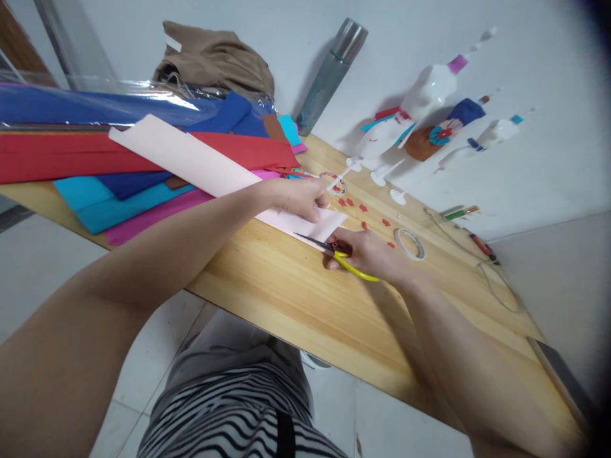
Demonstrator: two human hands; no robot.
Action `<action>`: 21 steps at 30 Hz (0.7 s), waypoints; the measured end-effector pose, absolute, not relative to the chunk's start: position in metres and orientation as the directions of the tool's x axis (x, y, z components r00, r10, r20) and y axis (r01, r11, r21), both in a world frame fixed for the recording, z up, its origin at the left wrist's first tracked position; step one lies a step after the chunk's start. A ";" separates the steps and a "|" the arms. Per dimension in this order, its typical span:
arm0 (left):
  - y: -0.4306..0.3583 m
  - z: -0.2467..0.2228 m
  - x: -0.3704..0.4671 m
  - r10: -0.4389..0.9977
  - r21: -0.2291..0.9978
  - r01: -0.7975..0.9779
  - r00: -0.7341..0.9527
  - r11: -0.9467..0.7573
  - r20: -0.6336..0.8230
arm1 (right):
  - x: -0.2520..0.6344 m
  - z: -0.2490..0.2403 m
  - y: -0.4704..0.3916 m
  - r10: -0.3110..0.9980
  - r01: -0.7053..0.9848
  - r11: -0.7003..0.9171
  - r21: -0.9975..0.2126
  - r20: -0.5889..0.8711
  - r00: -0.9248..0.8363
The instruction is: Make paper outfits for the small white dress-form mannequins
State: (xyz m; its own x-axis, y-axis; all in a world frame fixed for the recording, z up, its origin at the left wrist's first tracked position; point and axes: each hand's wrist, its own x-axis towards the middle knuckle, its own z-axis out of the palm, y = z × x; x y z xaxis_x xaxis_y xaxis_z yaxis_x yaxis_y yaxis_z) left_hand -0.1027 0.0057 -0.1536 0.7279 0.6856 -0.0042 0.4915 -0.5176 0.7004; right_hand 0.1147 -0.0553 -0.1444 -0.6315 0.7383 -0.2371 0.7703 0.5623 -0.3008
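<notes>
A long, folded strip of pale pink crepe paper (186, 156) lies slantwise over other coloured sheets, its right end on the wooden table. My left hand (303, 198) presses down on it near that end, fingers curled and partly hidden. My right hand (363, 251) grips scissors (356, 267) with yellow handles. Their dark blades point left and lie at the paper's near edge; I cannot tell how far they stand apart. Some right fingertips are hidden behind the paper and the scissors.
Red (57, 156), blue and magenta paper sheets pile up at left. Small red cutouts (363, 208) and a tape roll (409, 244) lie beyond my right hand. A thermos (331, 76) and white decorated figures (382, 137) stand along the wall. A cable (451, 236) runs at right.
</notes>
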 end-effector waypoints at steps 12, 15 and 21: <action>0.004 -0.149 -0.105 0.647 0.727 0.415 0.761 -0.547 0.052 | 0.112 -0.141 -0.056 0.746 0.788 0.564 -0.247 -0.256 -0.615; -0.001 -0.142 -0.107 0.657 0.746 0.425 0.753 -0.513 0.024 | 0.109 -0.143 -0.056 0.747 0.782 0.575 -0.241 -0.237 -0.622; -0.001 -0.143 -0.106 0.637 0.726 0.406 0.769 -0.554 0.056 | 0.106 -0.147 -0.052 0.740 0.765 0.598 -0.241 -0.201 -0.642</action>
State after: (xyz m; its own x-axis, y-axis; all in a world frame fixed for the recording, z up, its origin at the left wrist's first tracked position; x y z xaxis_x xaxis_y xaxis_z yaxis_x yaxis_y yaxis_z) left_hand -0.1057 -0.0010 -0.1428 0.7689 0.6369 0.0561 0.4063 -0.5544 0.7263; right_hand 0.1059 -0.0522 -0.1473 -0.6418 0.7401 -0.2009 0.7647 0.5976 -0.2411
